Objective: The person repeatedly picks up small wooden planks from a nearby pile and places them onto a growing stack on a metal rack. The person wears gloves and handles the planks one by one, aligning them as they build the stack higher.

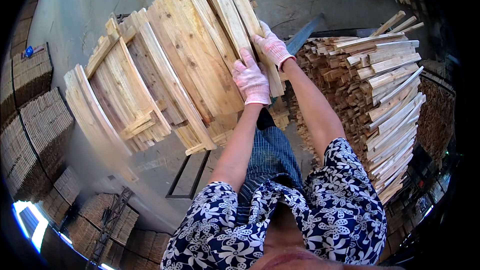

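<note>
My left hand and my right hand wear pinkish-white knit gloves. Both are closed on long, pale wooden boards at the right end of a spread of lumber. The right hand wraps over the outer edge of the rightmost board. Just below and left of it, the left hand grips near the lower end of the neighbouring narrow board; its fingertips are partly hidden. Left of my hands lie wide knotty planks side by side, with thin strips on top.
A tall stack of cut wooden slats stands close on my right, beside a blue-grey flat metal piece. Black metal legs show under the planks. Strapped slat bundles line the left side. A short crosspiece lies over the far-left boards.
</note>
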### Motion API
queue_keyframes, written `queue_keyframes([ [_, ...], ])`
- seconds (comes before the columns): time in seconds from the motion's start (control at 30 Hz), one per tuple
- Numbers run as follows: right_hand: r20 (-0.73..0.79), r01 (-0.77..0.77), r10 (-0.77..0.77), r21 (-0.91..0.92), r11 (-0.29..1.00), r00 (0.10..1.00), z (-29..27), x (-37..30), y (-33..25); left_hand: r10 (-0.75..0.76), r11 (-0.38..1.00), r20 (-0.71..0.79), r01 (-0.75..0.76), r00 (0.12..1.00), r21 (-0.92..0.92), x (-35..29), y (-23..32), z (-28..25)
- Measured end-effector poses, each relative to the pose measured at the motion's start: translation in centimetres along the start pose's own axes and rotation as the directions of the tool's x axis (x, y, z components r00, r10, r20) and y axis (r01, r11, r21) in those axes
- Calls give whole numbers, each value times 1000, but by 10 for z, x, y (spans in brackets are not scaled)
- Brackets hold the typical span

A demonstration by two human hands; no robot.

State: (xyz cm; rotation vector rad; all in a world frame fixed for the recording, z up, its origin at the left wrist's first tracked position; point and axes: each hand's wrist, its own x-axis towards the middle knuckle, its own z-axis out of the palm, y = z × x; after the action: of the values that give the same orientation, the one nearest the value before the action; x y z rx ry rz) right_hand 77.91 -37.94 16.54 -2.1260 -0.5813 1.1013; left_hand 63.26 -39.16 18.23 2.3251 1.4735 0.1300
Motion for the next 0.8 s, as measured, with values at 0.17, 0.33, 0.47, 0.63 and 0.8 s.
queue_keyframes([
  [0.17, 87, 36, -34, -24, 999, 996, 5, 10, 8, 11, 993, -172, -31, 985, -114, -2, 0, -7],
  [0.33, -125, -100, 83, -138, 985, 989, 44, -4, -14, 29, 960, -149, -69, 988, -270, -17, -44, -37],
  [0.47, -15, -70, 69, -85, 994, 997, 30, 3, 1, 86, 995, -72, -82, 994, 55, -26, -64, -28],
  [0.63, -330, 135, -204, -220, 966, 922, -45, -9, -5, -8, 1000, -99, 5, 995, -23, 5, -66, -31],
  [0.8, -355, -397, 397, 77, 915, 846, -87, -6, 121, 1, 994, -37, 3, 999, 111, 14, -51, -28],
])
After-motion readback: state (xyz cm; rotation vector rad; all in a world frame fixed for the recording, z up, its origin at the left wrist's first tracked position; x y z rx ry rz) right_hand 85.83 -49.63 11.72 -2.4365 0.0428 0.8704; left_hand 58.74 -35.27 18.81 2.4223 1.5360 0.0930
